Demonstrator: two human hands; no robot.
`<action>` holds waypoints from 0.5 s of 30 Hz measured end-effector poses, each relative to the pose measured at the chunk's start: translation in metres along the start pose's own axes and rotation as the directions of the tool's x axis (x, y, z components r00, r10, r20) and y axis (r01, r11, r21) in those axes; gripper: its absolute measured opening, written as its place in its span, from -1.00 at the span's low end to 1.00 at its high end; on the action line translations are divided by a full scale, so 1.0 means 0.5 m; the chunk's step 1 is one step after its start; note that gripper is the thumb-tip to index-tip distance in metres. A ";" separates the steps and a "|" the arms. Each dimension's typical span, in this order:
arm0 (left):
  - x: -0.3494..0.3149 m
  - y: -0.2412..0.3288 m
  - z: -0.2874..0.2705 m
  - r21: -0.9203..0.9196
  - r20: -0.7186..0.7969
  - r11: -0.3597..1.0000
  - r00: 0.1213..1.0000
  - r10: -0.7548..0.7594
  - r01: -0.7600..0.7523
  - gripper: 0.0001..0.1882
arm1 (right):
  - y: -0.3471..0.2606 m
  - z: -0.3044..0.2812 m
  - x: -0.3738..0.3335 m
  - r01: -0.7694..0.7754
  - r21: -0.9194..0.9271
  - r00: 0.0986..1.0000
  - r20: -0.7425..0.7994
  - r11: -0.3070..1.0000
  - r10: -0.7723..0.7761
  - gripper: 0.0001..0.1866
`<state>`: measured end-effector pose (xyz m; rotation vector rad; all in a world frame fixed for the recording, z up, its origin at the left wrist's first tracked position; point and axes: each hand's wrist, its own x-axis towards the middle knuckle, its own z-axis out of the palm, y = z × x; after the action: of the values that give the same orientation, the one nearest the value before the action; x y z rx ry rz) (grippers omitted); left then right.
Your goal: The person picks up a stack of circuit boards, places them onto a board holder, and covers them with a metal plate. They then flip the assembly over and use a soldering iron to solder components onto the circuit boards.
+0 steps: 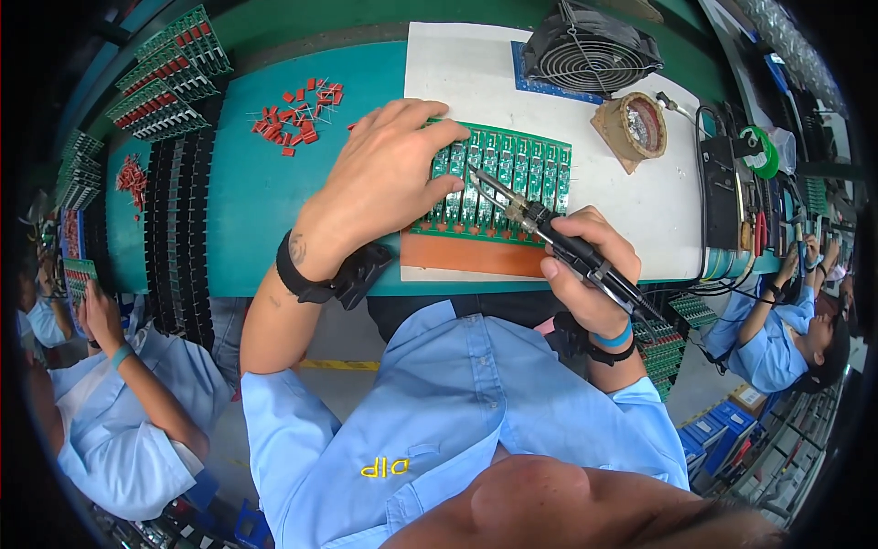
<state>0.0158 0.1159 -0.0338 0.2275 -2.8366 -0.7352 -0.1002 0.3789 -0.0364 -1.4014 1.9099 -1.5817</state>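
A green circuit board panel (535, 183) with several rows of small components lies on a white sheet (448, 69) in front of me. My left hand (389, 169) is curled over the panel's left part, with thumb and index finger pressed on it and holding it; the other fingers reach past its far left edge. In my right hand (599, 270) is a soldering iron (560, 233), gripped like a pen by its black handle. Its tip points to the upper left and is over the panel's middle-left rows, near my left thumb; whether it touches, I cannot tell. An orange-brown strip (476, 253) lies along the panel's near edge.
Loose red components (293, 119) lie on the green mat at left, beside black racks (178, 201) and stacked boards (174, 73). A black fan (590, 50) and a round tin (640, 128) stand at back right. Tools and cables (741, 201) sit farther right. Co-workers sit at both sides.
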 end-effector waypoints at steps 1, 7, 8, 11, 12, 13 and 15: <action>-0.002 -0.007 0.001 0.007 -0.010 1.000 1.000 0.024 -0.024 -0.49 | 0.000 0.005 0.000 -0.013 0.010 1.000 -0.007 1.000 0.014 -0.60; -0.006 -0.022 0.004 -0.049 -0.037 0.996 0.997 0.068 -0.070 -0.46 | 0.004 0.012 0.000 -0.060 0.023 0.998 -0.004 0.998 0.060 -0.59; -0.007 -0.023 0.000 -0.050 -0.035 0.996 0.997 0.069 -0.071 -0.46 | 0.005 0.014 0.002 -0.061 0.023 0.998 -0.005 0.998 0.061 -0.59; -0.016 -0.030 -0.022 -0.070 -0.021 0.997 0.999 0.039 -0.040 -0.47 | 0.007 0.023 0.015 -0.027 -0.006 0.999 0.028 1.000 0.027 -0.58; -0.017 -0.033 -0.021 -0.073 -0.021 0.997 0.999 0.039 -0.040 -0.47 | 0.008 0.026 0.018 -0.029 -0.008 0.999 0.029 1.000 0.029 -0.58; -0.018 -0.036 -0.017 -0.050 -0.024 0.998 0.999 0.042 -0.043 -0.47 | 0.010 0.029 0.020 -0.049 -0.009 0.999 0.009 0.999 0.049 -0.58; -0.021 -0.042 -0.011 -0.003 -0.029 0.999 0.999 0.046 -0.046 -0.48 | 0.014 0.036 0.023 -0.088 -0.008 0.996 -0.028 0.996 0.088 -0.58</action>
<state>0.0291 0.0971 -0.0409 0.1702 -2.8034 -0.7214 -0.0961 0.3585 -0.0451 -1.2867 1.9692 -1.5612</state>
